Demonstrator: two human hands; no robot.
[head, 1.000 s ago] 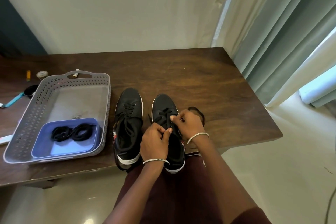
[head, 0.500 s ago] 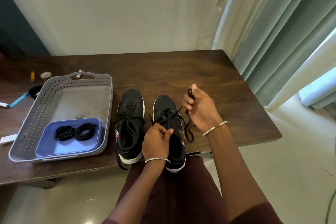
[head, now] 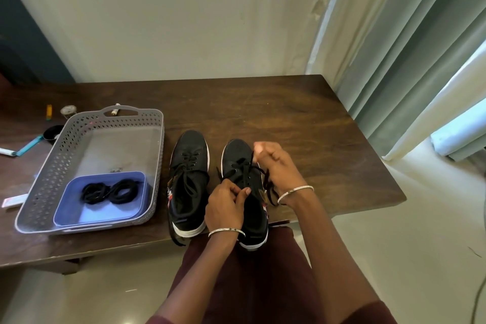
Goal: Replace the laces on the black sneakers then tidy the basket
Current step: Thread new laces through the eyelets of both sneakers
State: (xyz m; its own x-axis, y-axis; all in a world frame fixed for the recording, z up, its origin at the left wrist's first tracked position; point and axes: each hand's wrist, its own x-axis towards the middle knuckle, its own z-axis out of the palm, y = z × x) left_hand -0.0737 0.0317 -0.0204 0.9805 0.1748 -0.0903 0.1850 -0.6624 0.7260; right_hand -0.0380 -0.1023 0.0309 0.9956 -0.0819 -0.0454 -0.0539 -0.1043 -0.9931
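Observation:
Two black sneakers with white soles stand side by side at the table's front edge, toes pointing away: the left sneaker (head: 190, 181) and the right sneaker (head: 238, 155). My left hand (head: 225, 208) grips the right sneaker at its tongue and collar. My right hand (head: 277, 166), a little blurred, pinches that sneaker's black lace (head: 246, 173) and holds it up over the eyelets. Two coiled black spare laces (head: 111, 191) lie in a blue tray (head: 79, 212) inside the grey basket (head: 155, 166).
The grey perforated basket stands left of the sneakers on the dark wooden table (head: 289, 118). Small items lie at the far left: a teal-handled tool (head: 27, 145), a yellow piece (head: 49, 110), a white packet (head: 14, 201). Curtains (head: 410, 60) hang to the right.
My right hand pulled the lace up and away from the right sneaker, then came back nearer the eyelets. My left hand stayed gripping the sneaker.

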